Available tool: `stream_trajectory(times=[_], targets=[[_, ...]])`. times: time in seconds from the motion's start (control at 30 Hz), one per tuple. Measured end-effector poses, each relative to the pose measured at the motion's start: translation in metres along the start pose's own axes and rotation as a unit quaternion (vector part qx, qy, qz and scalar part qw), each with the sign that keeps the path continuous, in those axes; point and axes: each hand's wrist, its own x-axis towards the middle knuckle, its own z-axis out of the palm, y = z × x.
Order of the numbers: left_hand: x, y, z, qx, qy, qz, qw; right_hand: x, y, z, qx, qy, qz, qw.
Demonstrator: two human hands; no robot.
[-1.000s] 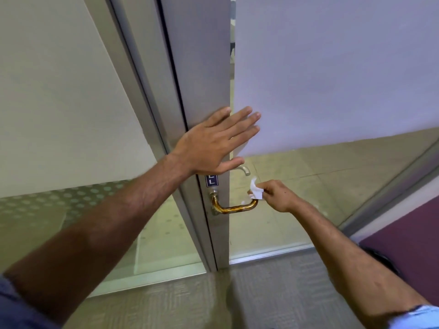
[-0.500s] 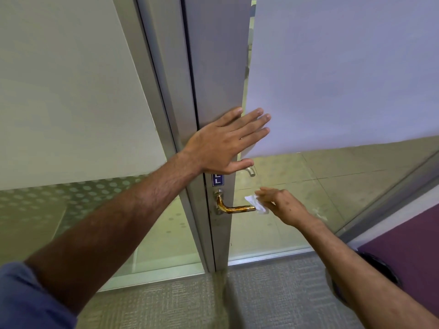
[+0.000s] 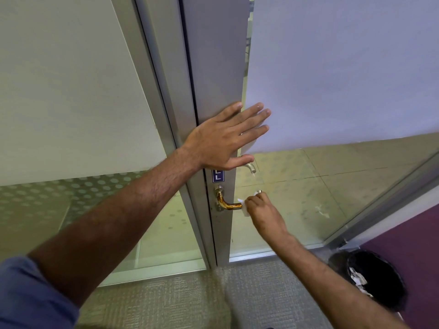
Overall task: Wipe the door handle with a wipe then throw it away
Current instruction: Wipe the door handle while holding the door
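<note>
A brass lever door handle (image 3: 228, 204) sticks out from the metal stile of a glass door (image 3: 213, 67). My right hand (image 3: 262, 210) is closed around the handle's outer half with a small white wipe (image 3: 243, 207) pressed onto it; only the wipe's edges show beside my fingers. My left hand (image 3: 228, 138) lies flat with fingers spread on the door stile and frosted glass, just above the handle. A black bin (image 3: 370, 281) with crumpled white paper inside stands on the floor at the lower right.
A fixed frosted glass panel (image 3: 71, 91) fills the left side. A second, silver handle (image 3: 251, 167) shows through the glass on the door's far side. Grey carpet (image 3: 178, 300) lies below, and a purple wall (image 3: 408, 236) is at the right behind the bin.
My right hand has slid the wipe inward along the handle and closed over its outer half. The view has tilted down, and the bin is now in sight. My left hand stays on the door.
</note>
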Motion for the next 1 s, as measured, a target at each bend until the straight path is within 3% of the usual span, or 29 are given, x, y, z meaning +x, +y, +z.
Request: stream_trajectory(times=[0.27,0.43,0.57,0.63,0.8,0.9,1.0], targets=[[-0.001,0.001,-0.001,-0.010,0.010,-0.008,1.000,0.009,-0.057,0.005,-0.005,-0.009,-0.023,1.000],[0.000,0.002,0.000,-0.009,0.010,-0.011,1.000,0.029,-0.059,0.003,0.017,-0.018,-0.042,0.999],[0.000,0.001,0.001,-0.006,0.015,-0.008,1.000,0.043,-0.054,0.006,0.123,0.023,0.075,0.989],[0.001,0.002,0.001,-0.008,0.016,-0.010,1.000,0.047,-0.064,0.011,0.148,-0.002,0.091,0.985],[0.000,0.002,0.001,-0.006,0.019,-0.005,1.000,0.043,-0.074,0.014,0.044,-0.038,0.024,0.998],[0.000,0.001,0.000,-0.007,0.016,-0.007,1.000,0.038,-0.065,0.006,-0.057,-0.075,-0.081,0.992],[-0.001,0.002,-0.001,-0.011,0.018,-0.005,1.000,0.028,-0.037,-0.013,-0.128,-0.099,-0.223,0.961]])
